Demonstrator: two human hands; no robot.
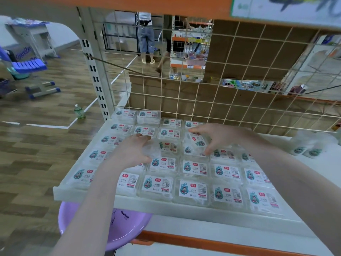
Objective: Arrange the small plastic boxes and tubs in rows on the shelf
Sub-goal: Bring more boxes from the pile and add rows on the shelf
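Several clear plastic boxes (193, 191) with white cartoon labels lie in rows on the white shelf (184, 209). My left hand (132, 152) grips one clear box (152, 149) by its side, near the middle of the rows. My right hand (215, 136) holds a tilted box (197, 143), fingers over its far edge and thumb at its near side. Clear tubs (304, 145) lie on their sides at the shelf's right end.
A wire grid back panel (221, 93) closes off the shelf's rear, with an orange shelf board (129, 2) overhead. A purple basin (118, 231) sits below the shelf's left end. A bottle (79, 111) stands on the wooden floor; a person (146, 34) stands beyond the grid.
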